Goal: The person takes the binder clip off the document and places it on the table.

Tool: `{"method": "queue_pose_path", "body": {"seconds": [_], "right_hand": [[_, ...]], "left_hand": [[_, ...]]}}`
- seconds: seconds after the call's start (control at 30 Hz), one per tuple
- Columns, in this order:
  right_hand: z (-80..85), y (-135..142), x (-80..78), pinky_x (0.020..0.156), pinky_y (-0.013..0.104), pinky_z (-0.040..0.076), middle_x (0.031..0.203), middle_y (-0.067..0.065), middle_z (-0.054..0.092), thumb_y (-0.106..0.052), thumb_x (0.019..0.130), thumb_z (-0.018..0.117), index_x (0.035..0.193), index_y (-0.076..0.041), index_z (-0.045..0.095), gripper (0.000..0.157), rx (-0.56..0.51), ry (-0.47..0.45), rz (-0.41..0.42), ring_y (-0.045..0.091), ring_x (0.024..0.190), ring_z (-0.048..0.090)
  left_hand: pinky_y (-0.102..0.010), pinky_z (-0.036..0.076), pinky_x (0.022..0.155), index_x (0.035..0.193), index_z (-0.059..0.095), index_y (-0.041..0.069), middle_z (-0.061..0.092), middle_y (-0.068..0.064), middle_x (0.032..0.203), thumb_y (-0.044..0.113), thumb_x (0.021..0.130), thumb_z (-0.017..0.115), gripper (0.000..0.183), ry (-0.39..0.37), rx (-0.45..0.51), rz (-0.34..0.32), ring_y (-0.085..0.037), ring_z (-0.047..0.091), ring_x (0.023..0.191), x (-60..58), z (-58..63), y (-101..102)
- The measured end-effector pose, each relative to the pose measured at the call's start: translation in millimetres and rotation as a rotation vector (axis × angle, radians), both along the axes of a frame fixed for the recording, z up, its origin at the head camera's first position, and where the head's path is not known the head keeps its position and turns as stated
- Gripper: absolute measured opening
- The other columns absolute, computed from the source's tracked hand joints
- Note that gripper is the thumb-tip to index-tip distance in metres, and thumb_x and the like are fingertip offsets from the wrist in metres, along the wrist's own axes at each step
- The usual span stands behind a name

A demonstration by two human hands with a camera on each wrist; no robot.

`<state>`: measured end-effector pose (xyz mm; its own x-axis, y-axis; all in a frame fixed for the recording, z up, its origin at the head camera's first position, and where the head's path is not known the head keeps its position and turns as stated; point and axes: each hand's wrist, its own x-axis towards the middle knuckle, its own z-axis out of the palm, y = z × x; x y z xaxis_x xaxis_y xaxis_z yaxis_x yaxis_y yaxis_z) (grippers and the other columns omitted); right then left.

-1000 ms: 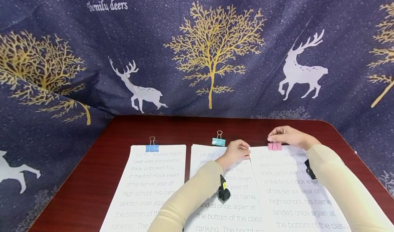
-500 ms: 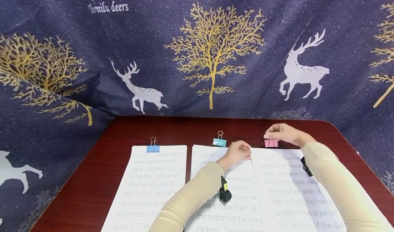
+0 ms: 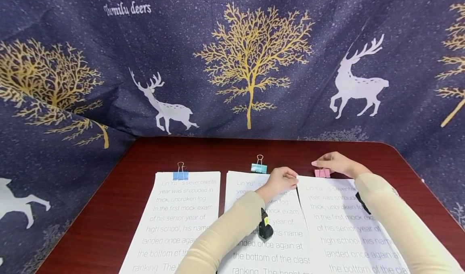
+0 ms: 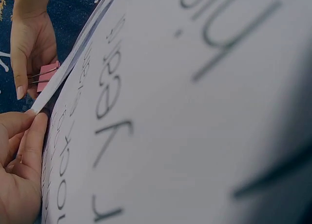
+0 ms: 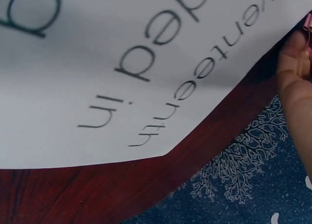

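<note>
Holds a pink binder clip by its wire handles between thumb and fingers of the right hand, at the top edge of the rightmost stack of printed sheets. Pinches that stack's upper left corner with the left hand, cream sleeve above the middle stack of sheets. Compared with half a second ago, brings the clip slightly lower, closer to the paper, after a brief lift off the edge, and shows a dark gap newly open between rightmost and middle stacks. Leaves the clip just beside the top edge, with contact impossible to confirm from these views. Suggests, as a judgement, a clip not fastened on this stack and an edge not yet settled. Shows, farther left, a blue binder clip across the top of the left stack of sheets, and a teal binder clip at the head of the middle one, bite on the paper hard to tell. Takes in a dark red table before a navy cloth backdrop.
</note>
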<state>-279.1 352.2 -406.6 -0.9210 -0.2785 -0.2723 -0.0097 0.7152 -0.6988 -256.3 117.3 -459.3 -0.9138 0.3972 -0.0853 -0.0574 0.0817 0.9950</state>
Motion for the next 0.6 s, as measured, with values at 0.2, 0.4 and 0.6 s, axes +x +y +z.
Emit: {"method": "queue_pose_path", "body": {"seconds": [0.2,0.4,0.6], "right_hand": [[-2.2,1,1.3,0.083,0.044,0.053,0.121,0.028,0.059,-0.035,0.096,0.053,0.124,0.013,0.053,0.056,0.029,0.024,-0.041,0.034,0.107,0.059],[-2.6,0,6.6,0.080,0.041,0.054,0.124,0.031,0.056,-0.032,0.095,0.054,0.128,0.013,0.049,0.056,0.030,0.101,-0.051,0.031,0.101,0.061],[-3.4,2,13.8,0.084,0.048,0.051,0.120,0.032,0.057,-0.031,0.095,0.055,0.126,0.013,0.049,0.055,0.069,0.209,-0.060,0.040,0.105,0.058]], "left_hand": [[-0.024,0.057,0.067,0.096,0.066,-0.007,0.068,-0.014,0.084,-0.006,0.083,0.067,0.013,0.011,-0.002,0.003,-0.017,0.069,0.072,1.3,0.8,0],[-0.024,0.057,0.067,0.095,0.065,-0.008,0.068,-0.016,0.083,-0.007,0.083,0.066,0.012,0.019,-0.013,0.031,-0.020,0.069,0.073,3.4,0.3,2],[-0.025,0.057,0.065,0.095,0.066,-0.007,0.069,-0.015,0.083,-0.008,0.082,0.066,0.012,0.026,-0.023,0.094,-0.018,0.068,0.071,6.7,4.4,9]]}}
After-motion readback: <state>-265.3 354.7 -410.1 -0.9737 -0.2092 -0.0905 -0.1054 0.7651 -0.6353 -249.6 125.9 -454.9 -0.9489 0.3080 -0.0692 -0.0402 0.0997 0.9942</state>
